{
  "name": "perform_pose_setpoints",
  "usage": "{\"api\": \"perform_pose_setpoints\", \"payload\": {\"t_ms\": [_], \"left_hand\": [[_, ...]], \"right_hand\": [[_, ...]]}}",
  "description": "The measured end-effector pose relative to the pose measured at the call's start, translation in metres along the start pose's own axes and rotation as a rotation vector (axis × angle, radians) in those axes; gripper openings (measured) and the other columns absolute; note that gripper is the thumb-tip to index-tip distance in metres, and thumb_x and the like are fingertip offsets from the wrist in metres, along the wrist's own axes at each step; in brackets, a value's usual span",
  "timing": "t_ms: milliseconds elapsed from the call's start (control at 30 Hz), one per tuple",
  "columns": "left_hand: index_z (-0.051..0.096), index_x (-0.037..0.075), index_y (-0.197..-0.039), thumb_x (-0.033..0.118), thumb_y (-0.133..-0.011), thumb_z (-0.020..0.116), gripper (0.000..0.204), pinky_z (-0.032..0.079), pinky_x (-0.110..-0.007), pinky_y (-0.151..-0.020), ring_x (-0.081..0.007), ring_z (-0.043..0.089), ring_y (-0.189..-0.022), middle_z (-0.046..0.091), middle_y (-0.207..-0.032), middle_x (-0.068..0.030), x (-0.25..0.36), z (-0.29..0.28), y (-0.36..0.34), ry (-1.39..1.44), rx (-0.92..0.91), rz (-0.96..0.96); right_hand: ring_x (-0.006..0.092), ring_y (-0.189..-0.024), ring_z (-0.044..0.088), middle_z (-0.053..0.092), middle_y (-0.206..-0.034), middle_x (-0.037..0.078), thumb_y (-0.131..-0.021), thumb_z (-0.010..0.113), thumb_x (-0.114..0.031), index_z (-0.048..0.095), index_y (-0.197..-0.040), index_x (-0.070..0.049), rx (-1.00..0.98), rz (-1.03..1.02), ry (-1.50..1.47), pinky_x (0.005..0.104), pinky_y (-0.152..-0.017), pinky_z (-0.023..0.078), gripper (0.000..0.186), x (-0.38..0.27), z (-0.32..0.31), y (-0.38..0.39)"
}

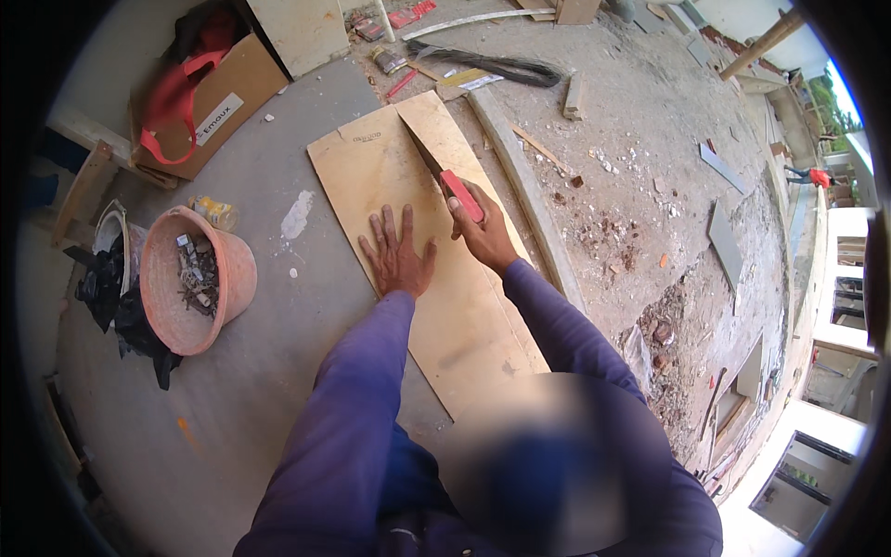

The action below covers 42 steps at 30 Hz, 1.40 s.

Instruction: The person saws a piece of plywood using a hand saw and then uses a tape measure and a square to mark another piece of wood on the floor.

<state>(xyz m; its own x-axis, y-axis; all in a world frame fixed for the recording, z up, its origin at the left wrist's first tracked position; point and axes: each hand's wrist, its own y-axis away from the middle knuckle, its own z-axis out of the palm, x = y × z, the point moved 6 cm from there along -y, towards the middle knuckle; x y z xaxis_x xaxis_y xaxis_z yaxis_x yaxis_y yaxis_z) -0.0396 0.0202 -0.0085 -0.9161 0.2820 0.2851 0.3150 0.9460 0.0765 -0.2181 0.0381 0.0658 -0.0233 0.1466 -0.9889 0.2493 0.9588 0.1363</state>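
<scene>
Red-handled saw (447, 179), upper centre, gripped by the right hand (487, 236); left hand (403, 264) spread flat mid-frame, seemingly steadying the wooden board (457, 311).

And there lay the bare left hand (402, 258), palm down, fingers fanned, its purple fabric-sleeved left arm (357, 381) stretched forward! Across from it, the bare right hand (487, 232) curled firmly, the matching purple-sleeved right arm (575, 325) slanting inward!
</scene>
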Motion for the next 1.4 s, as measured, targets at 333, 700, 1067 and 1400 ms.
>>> {"api": "perform_pose_setpoints", "payload": {"t_ms": [333, 700, 1067, 1400], "left_hand": [[0.026, 0.025, -0.174, 0.055, -0.104, 0.061, 0.084, 0.004, -0.069, -0.131, -0.0415, 0.010, -0.167, 0.017, -0.180, -0.0151, 0.000, 0.001, 0.006, 0.019, 0.016, -0.009], [0.022, 0.026, -0.175, 0.062, -0.104, 0.055, 0.086, 0.000, -0.069, -0.131, -0.0413, 0.005, -0.168, 0.011, -0.182, -0.0139, 0.010, 0.007, -0.006, -0.036, -0.019, -0.007], [0.019, 0.029, -0.176, 0.064, -0.104, 0.053, 0.087, -0.001, -0.066, -0.133, -0.0395, 0.003, -0.169, 0.007, -0.183, -0.0121, 0.000, 0.004, 0.001, -0.055, -0.043, -0.032], [0.025, 0.026, -0.175, 0.060, -0.104, 0.058, 0.085, 0.002, -0.070, -0.131, -0.0423, 0.008, -0.167, 0.015, -0.181, -0.0144, -0.007, 0.006, 0.002, -0.009, 0.012, -0.009]], "right_hand": [[0.0324, -0.111, 0.074, 0.075, -0.119, 0.023, -0.107, 0.064, -0.018, 0.064, -0.135, 0.006, 0.111, -0.168, 0.295, 0.0384, -0.098, 0.054, 0.037, -0.008, -0.029, 0.093], [0.0419, -0.079, 0.072, 0.071, -0.088, 0.027, -0.103, 0.070, -0.018, 0.066, -0.115, 0.007, 0.155, -0.178, 0.359, 0.0426, -0.073, 0.057, 0.028, -0.019, -0.017, 0.009], [0.0222, -0.074, 0.074, 0.073, -0.092, 0.020, -0.104, 0.067, -0.012, 0.064, -0.132, 0.008, 0.124, -0.215, 0.431, 0.0345, -0.071, 0.057, 0.034, -0.041, -0.052, 0.140], [0.0234, -0.072, 0.072, 0.069, -0.084, 0.020, -0.104, 0.069, -0.015, 0.064, -0.127, 0.008, 0.128, -0.104, 0.305, 0.0333, -0.070, 0.056, 0.033, -0.031, -0.036, 0.120]]}}
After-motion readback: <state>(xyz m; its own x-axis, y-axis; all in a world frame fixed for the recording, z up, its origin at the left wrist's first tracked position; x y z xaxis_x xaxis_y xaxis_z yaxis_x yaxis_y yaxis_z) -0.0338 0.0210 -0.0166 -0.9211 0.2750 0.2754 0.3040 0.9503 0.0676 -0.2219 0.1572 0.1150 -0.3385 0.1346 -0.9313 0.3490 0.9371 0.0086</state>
